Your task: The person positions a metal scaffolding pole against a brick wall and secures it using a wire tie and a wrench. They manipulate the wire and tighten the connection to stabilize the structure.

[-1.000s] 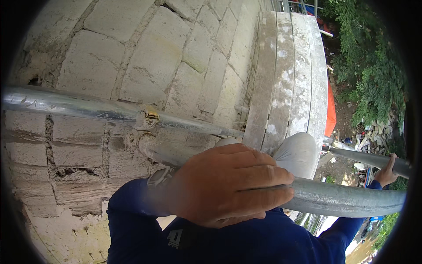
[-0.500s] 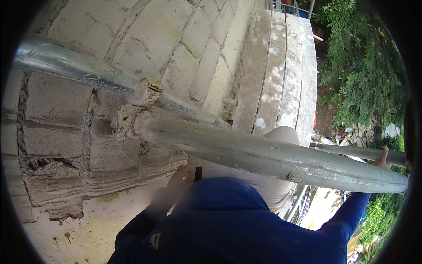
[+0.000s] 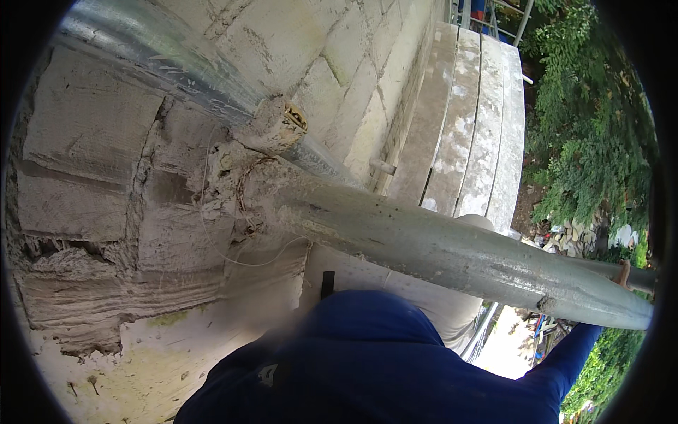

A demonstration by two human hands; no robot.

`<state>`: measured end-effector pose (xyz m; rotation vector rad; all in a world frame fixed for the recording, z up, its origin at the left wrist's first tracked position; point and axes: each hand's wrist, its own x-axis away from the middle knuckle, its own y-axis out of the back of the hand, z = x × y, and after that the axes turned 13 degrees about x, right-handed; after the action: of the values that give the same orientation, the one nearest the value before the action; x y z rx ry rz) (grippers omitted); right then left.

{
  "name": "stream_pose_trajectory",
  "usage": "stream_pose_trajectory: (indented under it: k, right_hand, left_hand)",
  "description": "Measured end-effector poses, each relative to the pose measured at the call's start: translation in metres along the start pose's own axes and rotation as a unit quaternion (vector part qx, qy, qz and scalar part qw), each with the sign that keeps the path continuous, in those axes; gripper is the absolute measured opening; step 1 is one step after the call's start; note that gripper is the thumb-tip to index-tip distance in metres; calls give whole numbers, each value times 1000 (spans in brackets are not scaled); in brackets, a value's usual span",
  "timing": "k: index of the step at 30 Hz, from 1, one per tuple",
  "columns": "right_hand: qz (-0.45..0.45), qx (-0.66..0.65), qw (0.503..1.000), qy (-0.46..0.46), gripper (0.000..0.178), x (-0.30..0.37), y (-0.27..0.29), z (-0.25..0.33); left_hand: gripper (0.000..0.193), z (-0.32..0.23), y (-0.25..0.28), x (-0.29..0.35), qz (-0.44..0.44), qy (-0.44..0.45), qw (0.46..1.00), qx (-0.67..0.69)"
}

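Note:
My right hand (image 3: pixel 623 273) is at the far right, closed round a thin scaffold pipe (image 3: pixel 642 278). Most of it is hidden behind a thick grey-green scaffold pipe (image 3: pixel 424 244) that crosses in front of my body. Out of sight now is my left hand, with its blue sleeve hidden behind my torso at the lower left. A short black upright piece (image 3: pixel 328 284) stands beside my chest, its kind unclear. The thick pipe's left end meets the wall in a crust of mortar (image 3: pixel 247 191). A thin pale string (image 3: pixel 265 263) loops below that joint.
A rough block wall (image 3: pixel 92 191) fills the left side. Above the joint runs another metal pipe (image 3: pixel 169 60) with a mortar-covered clamp (image 3: pixel 275 127). Worn scaffold planks (image 3: pixel 462 120) stretch away ahead. Trees (image 3: pixel 586 127) and rubble lie below on the right.
My left hand, seen blurred by the wall beside the black piece, has dropped out of sight. The view has shifted, bringing the pipe joint closer. My right hand stays on the thin pipe.

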<state>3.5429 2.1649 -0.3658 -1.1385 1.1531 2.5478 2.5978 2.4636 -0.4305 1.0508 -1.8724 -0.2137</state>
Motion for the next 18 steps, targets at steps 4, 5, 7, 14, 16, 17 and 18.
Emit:
stream_pose_trajectory:
  k: [4,5,7,14,16,17,18]
  right_hand:
    - [3,-13,999,-43,29,5,2,3]
    - [2,-20,998,-53,29,5,3,0]
    - [0,-52,996,-69,28,2,-4,9]
    - [-20,-171,974,-149,28,2,5,7]
    - [-28,-204,964,-166,28,1,5,4]
    - [-30,-222,959,-173,28,1,1,0]
    - [-33,-236,955,-173,28,4,-3,-4]
  left_hand:
    - [32,22,-12,-20,-8,0,1000,7]
    - [31,25,-15,-26,-10,-3,1000,8]
    - [30,38,-28,-39,-18,-9,1000,16]
    - [26,51,-43,-73,-21,-31,999,11]
    - [25,54,-42,-77,-21,-41,999,11]
    - [25,57,-40,-78,-22,-44,999,7]
    - [25,64,-40,-76,-20,-47,999,5]
